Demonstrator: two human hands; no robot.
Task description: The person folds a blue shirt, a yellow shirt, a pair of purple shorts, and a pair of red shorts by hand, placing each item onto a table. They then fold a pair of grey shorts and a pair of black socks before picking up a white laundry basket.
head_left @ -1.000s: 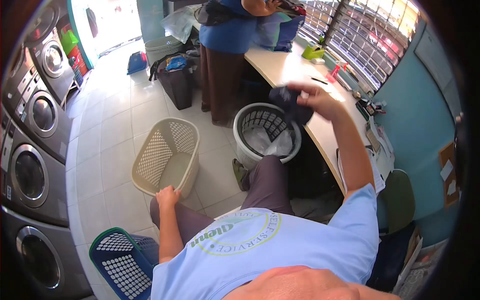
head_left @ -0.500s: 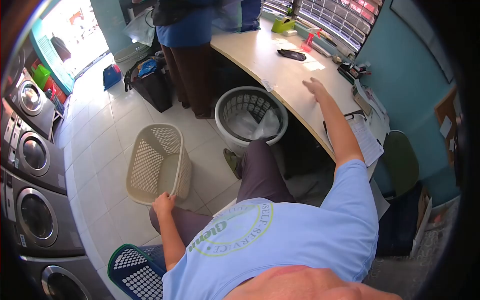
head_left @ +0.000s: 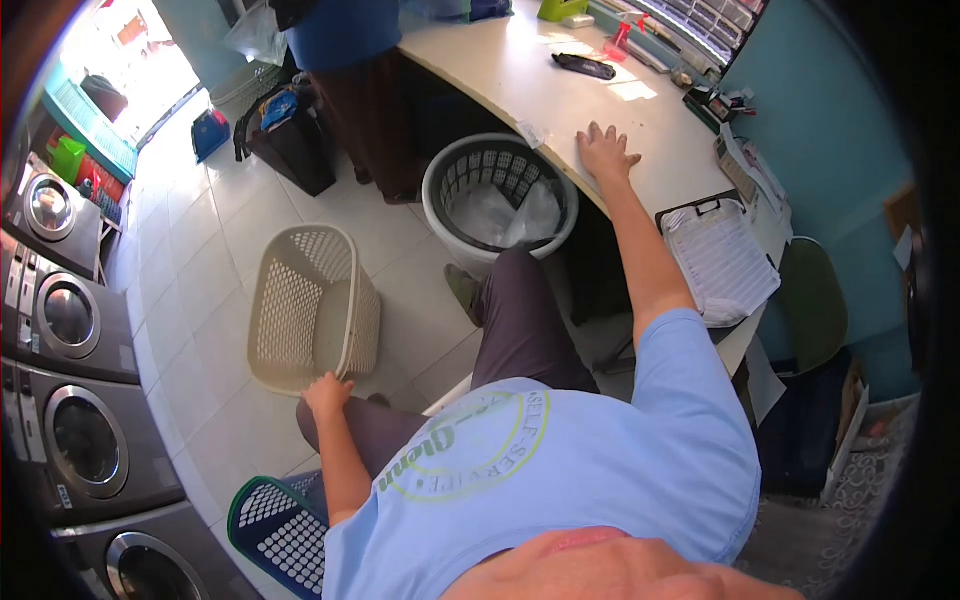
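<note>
My left hand [head_left: 327, 394] grips the near rim of an empty beige laundry basket [head_left: 262, 310] standing on the tiled floor. On the white table [head_left: 500, 75], my right hand [head_left: 608, 155] lies with its fingers spread and nothing in it. A round grey basket [head_left: 435, 200] with clear plastic bags [head_left: 535, 213] inside stands beside the table edge, left of my right arm. Nearer to me, to the right of that arm, lies a clipboard with papers [head_left: 715, 262]. A black pouch-like object [head_left: 584, 66] rests farther back on the table.
Stacked washing machines [head_left: 85, 440] line the left side. A blue basket with a green rim [head_left: 290, 540] stands by my left elbow. Beyond the beige basket are a black bin [head_left: 295, 155] and a standing person [head_left: 360, 110]. A green chair [head_left: 812, 300] is at the right.
My right hand has moved left and come down onto the tabletop, fingers spread. The view has shifted slightly. My left hand stays on the beige basket's rim.
</note>
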